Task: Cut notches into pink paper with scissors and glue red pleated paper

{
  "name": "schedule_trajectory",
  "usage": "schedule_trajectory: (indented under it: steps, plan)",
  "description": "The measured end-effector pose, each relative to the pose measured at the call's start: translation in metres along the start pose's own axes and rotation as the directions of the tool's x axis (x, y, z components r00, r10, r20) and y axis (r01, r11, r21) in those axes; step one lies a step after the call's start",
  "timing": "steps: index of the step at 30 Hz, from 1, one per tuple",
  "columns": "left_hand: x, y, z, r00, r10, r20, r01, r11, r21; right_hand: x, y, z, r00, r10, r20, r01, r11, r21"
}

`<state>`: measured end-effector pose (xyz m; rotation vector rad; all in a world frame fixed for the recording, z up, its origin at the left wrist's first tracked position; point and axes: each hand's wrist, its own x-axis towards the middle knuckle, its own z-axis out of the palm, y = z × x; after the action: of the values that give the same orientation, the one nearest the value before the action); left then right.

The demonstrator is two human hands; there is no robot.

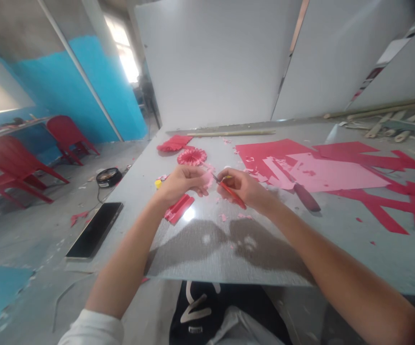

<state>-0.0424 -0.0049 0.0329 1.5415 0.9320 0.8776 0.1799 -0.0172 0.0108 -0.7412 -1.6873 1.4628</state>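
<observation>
Our left hand [189,182] pinches the pink paper [207,178] over the worktop [394,258], between its near and far edges; we should hold it lightly, fingertips clear of the blades. Our right hand [239,187] grips the red-handled scissors [233,193], and short snips would serve us best, turning the paper instead. It looks small, pale and thin, partly covered by fingers.

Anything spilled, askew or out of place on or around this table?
Mostly litter: pink scraps are strewn over the table, and red scraps lie on the floor. The knife lying partly on the pink sheet and the phone right at the table's left edge look carelessly placed.
</observation>
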Motion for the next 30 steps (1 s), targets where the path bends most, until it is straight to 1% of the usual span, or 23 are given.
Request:
schedule_trajectory:
  steps: [11,16,25,30]
  plan:
    - [0.0,-0.0002,-0.0001,1.0,-0.018,-0.007,0.018,1.0,-0.017,0.0002,0.0016,-0.0012,1.0,0.001,0.003,-0.001,1.0,-0.028]
    - [0.0002,-0.0015,-0.0002,1.0,-0.017,-0.002,0.017,1.0,-0.024,-0.0001,0.0009,-0.0012,1.0,-0.004,0.007,0.004,1.0,-0.024]
    - [0.001,-0.0019,0.0008,1.0,-0.003,-0.029,0.003,1.0,0.001,0.0002,0.0003,-0.0007,1.0,0.002,-0.016,-0.003,0.999,-0.034]
    - [0.0013,-0.0026,0.0005,1.0,-0.004,-0.024,0.004,1.0,-0.004,0.0008,0.0018,-0.0014,1.0,0.007,0.0,-0.007,0.999,-0.038]
